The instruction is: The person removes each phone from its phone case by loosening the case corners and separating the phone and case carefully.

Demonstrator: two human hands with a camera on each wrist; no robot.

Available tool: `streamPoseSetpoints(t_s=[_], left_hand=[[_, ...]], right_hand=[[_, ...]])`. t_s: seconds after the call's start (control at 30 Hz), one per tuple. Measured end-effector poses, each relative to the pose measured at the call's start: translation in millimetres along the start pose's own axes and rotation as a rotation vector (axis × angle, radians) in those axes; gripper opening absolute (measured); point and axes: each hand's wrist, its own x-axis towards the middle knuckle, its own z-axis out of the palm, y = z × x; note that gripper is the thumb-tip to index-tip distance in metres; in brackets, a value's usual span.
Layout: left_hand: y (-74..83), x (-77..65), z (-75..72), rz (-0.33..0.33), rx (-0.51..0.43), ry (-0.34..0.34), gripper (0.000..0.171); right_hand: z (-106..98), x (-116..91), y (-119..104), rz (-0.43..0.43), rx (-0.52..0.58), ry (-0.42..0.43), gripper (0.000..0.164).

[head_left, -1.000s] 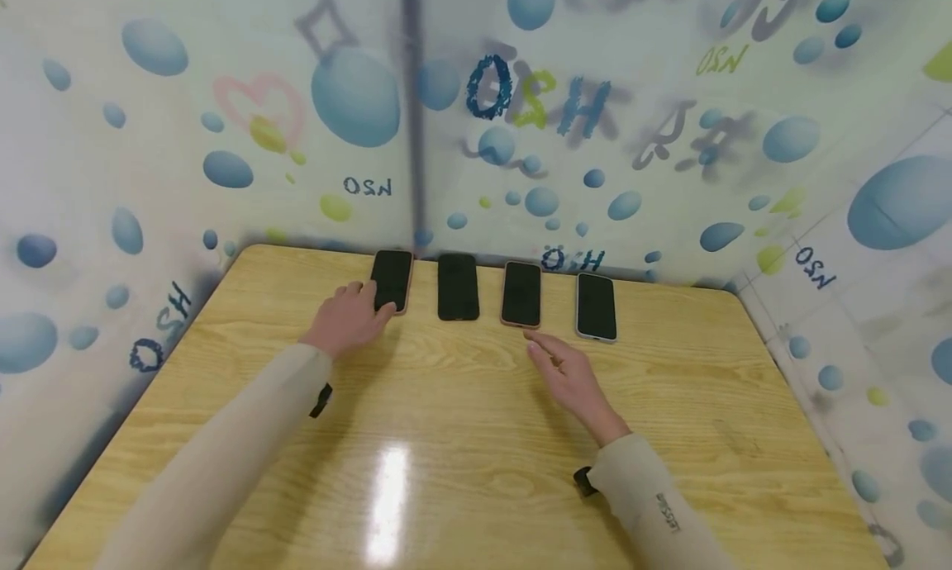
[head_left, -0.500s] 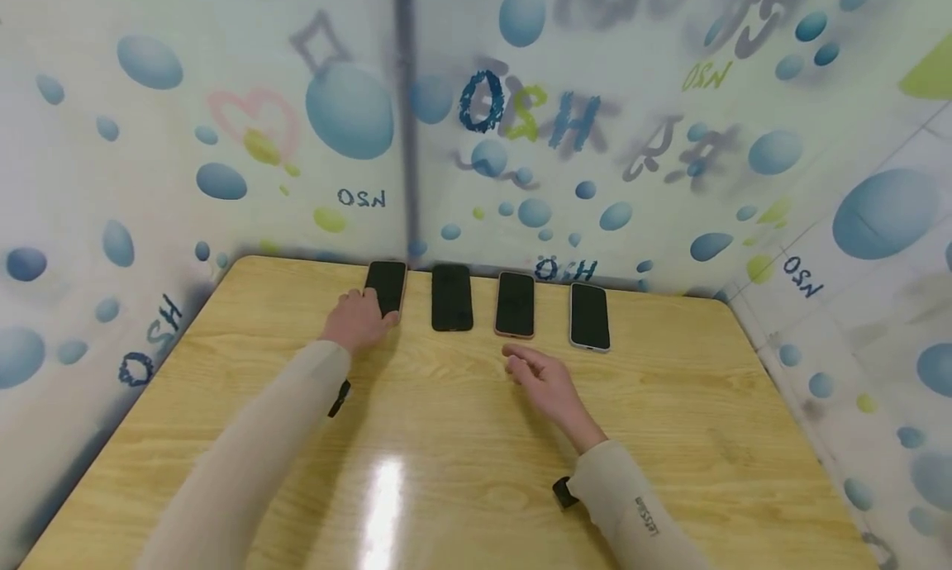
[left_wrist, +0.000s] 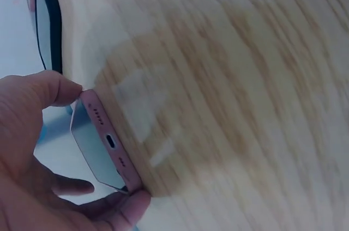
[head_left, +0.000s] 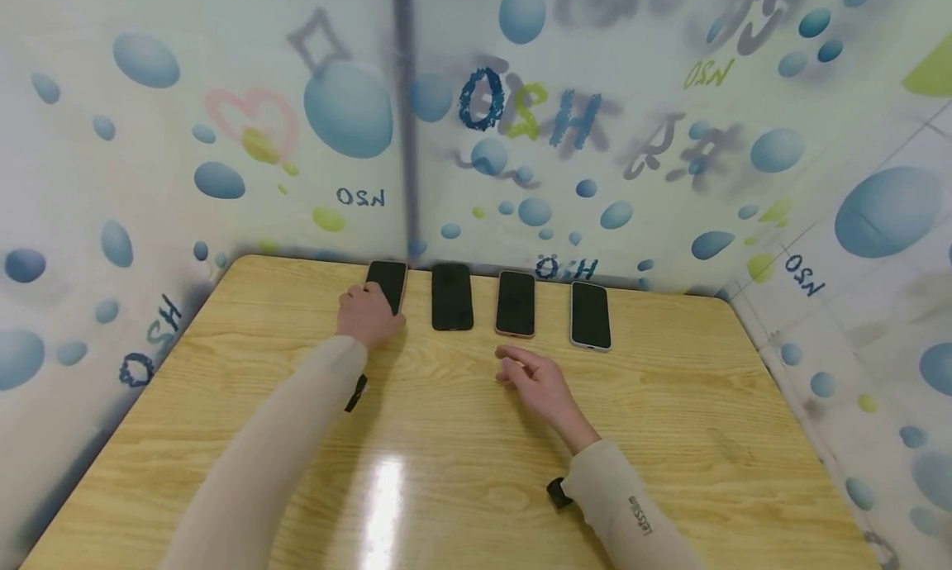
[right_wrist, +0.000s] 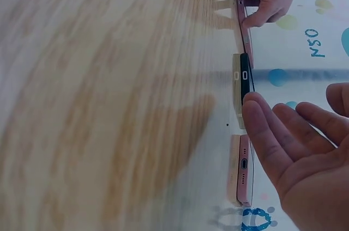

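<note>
My left hand (head_left: 369,315) pinches the leftmost smartphone (head_left: 390,282) by its two long edges, near its lower end. That phone has a dark screen and a pink frame; the left wrist view shows its charging port (left_wrist: 110,141) between thumb and fingers. Part of its screen is hidden under the hand. My right hand (head_left: 541,388) hovers over the table with relaxed fingers and holds nothing. Just beyond it lies another pink-edged phone (head_left: 516,303). Between the two pink phones lies a black phone (head_left: 452,297).
At the right end of the row is a phone with a pale frame (head_left: 591,315). All the phones lie near the back edge of the wooden table (head_left: 446,421). Behind it hangs a wall covering (head_left: 476,190) with blue drops and lettering. Each wrist carries a black strap.
My left hand has shifted slightly right and closed over the phone's lower end, gripping both edges. My right hand has drifted a little left. The head view tilted slightly; the phones keep their row.
</note>
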Motion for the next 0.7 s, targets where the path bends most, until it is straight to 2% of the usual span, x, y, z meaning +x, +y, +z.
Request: streamPoseSetpoints(t_s=[0.13, 0.23, 0.33, 0.5, 0.7], left_hand=[[-1.8, -0.6, -3.9, -0.013, 0.033, -0.022, 0.085], [-7.4, -2.2, -8.0, -0.028, -0.015, -0.052, 0.08], [-15.6, -5.6, -11.5, -0.05, -0.13, -0.109, 0.078], [-25.5, -16.5, -16.2, -0.087, -0.376, -0.218, 0.086], [-26.6, -33.9, -21.1, -0.137, -0.679, -0.289, 0.05]], right_hand=[[-0.1, 0.3, -0.2, 0.006, 0.029, -0.001, 0.033], [-0.6, -0.2, -0.8, 0.011, 0.026, 0.005, 0.032], [-0.9, -1.0, -1.4, 0.013, 0.015, 0.0, 0.032], [-1.9, -1.7, -1.0, 0.009, -0.002, -0.023, 0.032], [-2.6, -1.2, -2.1, 0.019, -0.009, -0.048, 0.032]])
